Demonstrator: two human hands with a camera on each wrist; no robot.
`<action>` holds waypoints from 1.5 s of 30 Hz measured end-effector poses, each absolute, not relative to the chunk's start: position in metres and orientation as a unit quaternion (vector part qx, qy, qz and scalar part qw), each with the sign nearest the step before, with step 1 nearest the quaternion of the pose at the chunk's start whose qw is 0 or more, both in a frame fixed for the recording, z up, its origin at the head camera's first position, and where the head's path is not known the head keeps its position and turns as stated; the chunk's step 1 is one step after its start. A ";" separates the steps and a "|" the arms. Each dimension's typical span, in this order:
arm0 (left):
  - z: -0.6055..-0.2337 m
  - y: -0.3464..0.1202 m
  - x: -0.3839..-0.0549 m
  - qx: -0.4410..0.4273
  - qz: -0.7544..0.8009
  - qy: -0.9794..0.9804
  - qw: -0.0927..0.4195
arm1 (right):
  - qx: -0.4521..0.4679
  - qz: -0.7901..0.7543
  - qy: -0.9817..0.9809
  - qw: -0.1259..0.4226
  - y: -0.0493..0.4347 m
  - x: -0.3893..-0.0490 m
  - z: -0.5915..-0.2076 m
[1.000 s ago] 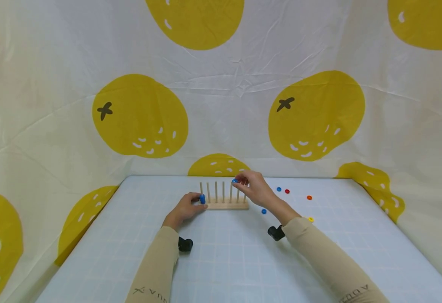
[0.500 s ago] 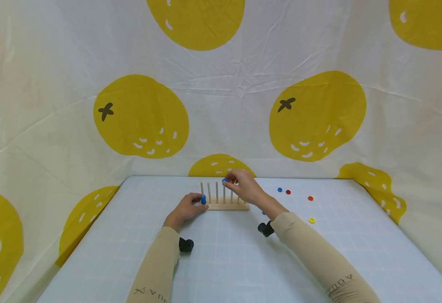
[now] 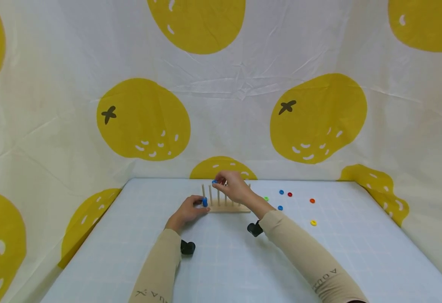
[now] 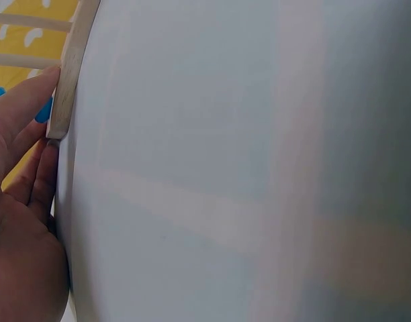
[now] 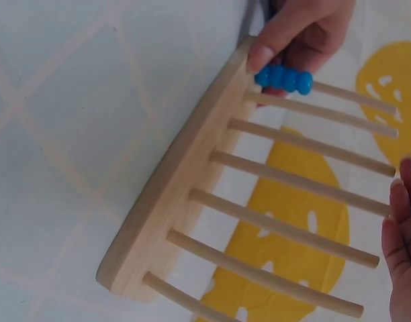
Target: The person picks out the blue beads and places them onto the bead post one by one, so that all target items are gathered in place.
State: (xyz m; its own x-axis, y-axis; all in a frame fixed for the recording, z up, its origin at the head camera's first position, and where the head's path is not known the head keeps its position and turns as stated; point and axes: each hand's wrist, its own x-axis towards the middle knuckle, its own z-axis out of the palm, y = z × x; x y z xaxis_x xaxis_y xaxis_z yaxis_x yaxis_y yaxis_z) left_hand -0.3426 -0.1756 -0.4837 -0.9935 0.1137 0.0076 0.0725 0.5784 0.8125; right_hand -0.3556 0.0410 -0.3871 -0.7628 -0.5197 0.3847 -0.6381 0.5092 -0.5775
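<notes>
A wooden peg rack (image 3: 228, 208), a long base with a row of upright pegs, stands on the table. Several blue rings (image 5: 283, 78) are stacked at the bottom of its leftmost peg. My left hand (image 3: 188, 211) grips that end of the base, thumb on the front and fingers behind, as the left wrist view also shows. Above the pegs near the left end, my right hand (image 3: 233, 186) pinches one blue ring (image 3: 215, 182) between thumb and fingertips. Only a sliver of this ring shows at the edge of the right wrist view. The other pegs carry no rings in that view.
Loose rings lie on the table right of the rack: blue (image 3: 280, 208), red (image 3: 290, 194), green (image 3: 266, 198), orange (image 3: 312, 200) and yellow (image 3: 313, 223). A patterned white cloth (image 3: 221, 118) hangs behind the table.
My right hand has moved left along the peg tops with the blue ring. Its arm now covers one loose blue ring and uncovers a green and another blue one. My left hand keeps its grip.
</notes>
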 end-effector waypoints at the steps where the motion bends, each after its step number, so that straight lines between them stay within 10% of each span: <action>1: -0.484 -0.175 -0.342 0.055 0.457 0.887 0.022 | 0.336 0.363 -0.866 0.080 0.040 -0.356 -0.388; 45: -0.483 -0.177 -0.342 0.057 0.458 0.887 0.019 | 0.343 0.291 -0.891 0.061 0.003 -0.369 -0.401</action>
